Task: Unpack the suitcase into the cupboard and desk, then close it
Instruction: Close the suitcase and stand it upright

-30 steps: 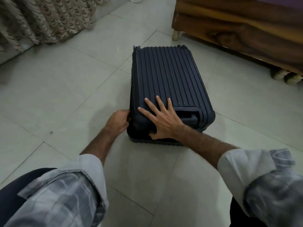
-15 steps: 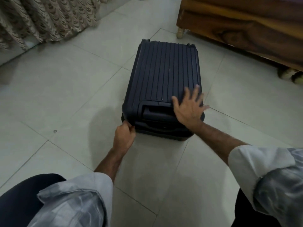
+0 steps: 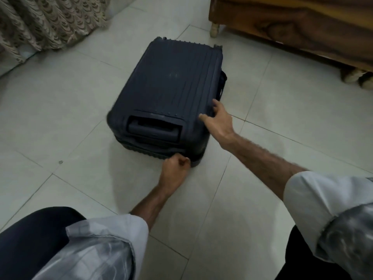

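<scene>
A dark navy ribbed hard-shell suitcase (image 3: pixel 171 85) lies flat on the pale tiled floor with its lid down and its recessed top handle (image 3: pixel 153 128) facing me. My left hand (image 3: pixel 175 170) is at the near right corner of the case, fingers curled at the seam between the two shells, pinching something small that I cannot make out, likely the zip pull. My right hand (image 3: pixel 217 120) rests on the lid's near right edge with fingers spread.
A wooden bed frame (image 3: pixel 292 27) on short legs stands at the back right. A patterned curtain (image 3: pixel 46 21) hangs at the back left. My knees and rolled sleeves fill the bottom corners.
My left hand has travelled along the near seam from the left corner to the right corner. My right hand slid from the lid's middle to its right edge. The case has turned slightly.
</scene>
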